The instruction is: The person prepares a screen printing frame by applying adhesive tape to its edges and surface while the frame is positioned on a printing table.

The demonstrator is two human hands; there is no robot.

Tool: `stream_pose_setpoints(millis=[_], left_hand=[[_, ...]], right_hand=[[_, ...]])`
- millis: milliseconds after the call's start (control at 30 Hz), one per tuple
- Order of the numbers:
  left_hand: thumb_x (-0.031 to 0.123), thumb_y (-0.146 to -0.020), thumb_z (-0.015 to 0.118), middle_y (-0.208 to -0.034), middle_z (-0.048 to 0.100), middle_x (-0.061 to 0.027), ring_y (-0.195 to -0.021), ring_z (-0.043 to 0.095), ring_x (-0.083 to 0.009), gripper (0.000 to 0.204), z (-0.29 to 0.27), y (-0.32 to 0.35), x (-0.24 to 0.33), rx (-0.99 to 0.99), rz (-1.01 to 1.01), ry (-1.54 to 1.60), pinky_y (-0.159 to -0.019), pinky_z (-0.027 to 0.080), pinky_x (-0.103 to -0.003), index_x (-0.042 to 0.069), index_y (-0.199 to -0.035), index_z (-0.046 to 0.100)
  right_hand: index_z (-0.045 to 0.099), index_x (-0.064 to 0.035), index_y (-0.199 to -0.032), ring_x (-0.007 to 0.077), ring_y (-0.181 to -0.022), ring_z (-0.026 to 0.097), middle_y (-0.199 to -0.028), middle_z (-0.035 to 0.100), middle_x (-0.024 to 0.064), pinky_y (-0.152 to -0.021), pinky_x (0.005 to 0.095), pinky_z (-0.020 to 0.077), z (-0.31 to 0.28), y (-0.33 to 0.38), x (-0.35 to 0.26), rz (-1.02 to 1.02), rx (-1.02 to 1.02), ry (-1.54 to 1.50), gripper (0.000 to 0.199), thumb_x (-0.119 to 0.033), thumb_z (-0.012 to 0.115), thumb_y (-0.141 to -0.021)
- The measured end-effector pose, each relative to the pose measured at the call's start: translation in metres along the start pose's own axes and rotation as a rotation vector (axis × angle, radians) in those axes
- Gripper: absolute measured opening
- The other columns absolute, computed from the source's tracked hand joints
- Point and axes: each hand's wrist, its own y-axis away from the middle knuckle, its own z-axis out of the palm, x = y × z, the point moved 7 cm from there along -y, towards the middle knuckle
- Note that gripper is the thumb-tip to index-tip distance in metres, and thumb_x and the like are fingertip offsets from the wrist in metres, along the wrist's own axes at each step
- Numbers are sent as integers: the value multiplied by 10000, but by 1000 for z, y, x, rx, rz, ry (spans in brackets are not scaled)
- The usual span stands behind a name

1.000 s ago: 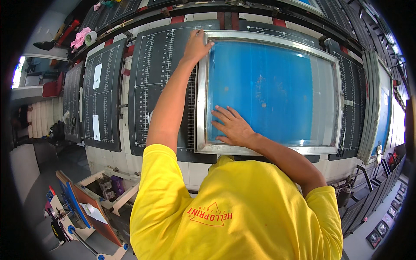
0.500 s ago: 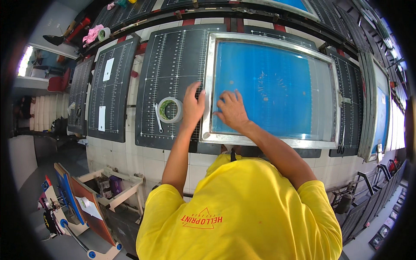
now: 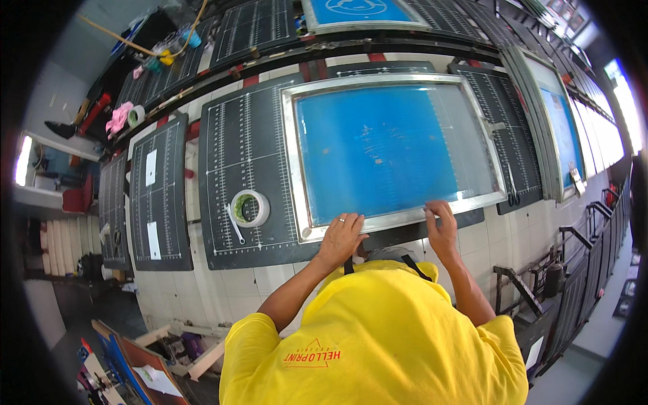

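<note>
Frame (image 3: 398, 219) lies beyond left grip (image 3: 343, 237) and right grip (image 3: 441, 224), touching both; cannot tell if either clasps it. Leftward sits 1 tape roll (image 3: 262, 210).

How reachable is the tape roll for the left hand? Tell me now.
Probably yes: the left hand rests on the near edge of the metal frame, and the tape roll lies uncovered on the dark board beyond the frame's left corner.

Two bare hands (image 3: 342, 237) (image 3: 442, 231) at one metal-framed blue screen (image 3: 378, 145); leftward, one round white tape roll (image 3: 262, 209), two white papers (image 3: 150, 167) (image 3: 154, 240).
</note>
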Motion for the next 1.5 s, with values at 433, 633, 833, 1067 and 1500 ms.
stream_pose_setpoints(millis=[433,633,833,1067,1500], left_hand=[[325,-869,721,-1033,545,-136,-949,551,-321,445,-39,-26,28,-6,76,-118,-802,469,-424,-9,-1118,563],[325,-747,820,-1041,557,-173,-943,564,-349,539,-119,-72,59,-99,109,-299,-788,492,-422,-17,-1090,583],[319,-781,809,-944,583,-104,-849,611,-303,403,-222,-136,65,155,130,-554,-711,509,-392,61,-1043,643],[405,-861,788,-845,635,-89,-760,602,-173,514,-365,-148,78,255,-137,-128,-685,487,-341,-49,-1055,644],[375,-1009,631,-830,568,40,-779,465,-73,351,-254,-24,-17,610,-517,700,-687,365,-248,26,-988,664]], right_hand=[[638,-3,-968,252,-878,653,-913,668,130,-789,344,501,-57,101,68,347,162,-30,162,-98,514,-1013],[658,-20,-991,195,-798,618,-880,681,104,-729,337,490,-42,82,85,366,43,-74,189,-143,519,-1024],[652,-16,-993,174,-777,584,-832,642,91,-718,317,471,-29,54,78,293,0,-218,185,-124,506,-1027],[630,-2,-1113,195,-877,616,-970,660,110,-796,314,490,-5,-5,58,159,-34,-395,217,-139,476,-1046],[614,14,-1142,161,-963,556,-1036,615,52,-845,322,458,-73,-95,123,349,439,-867,441,-364,391,-1101]])
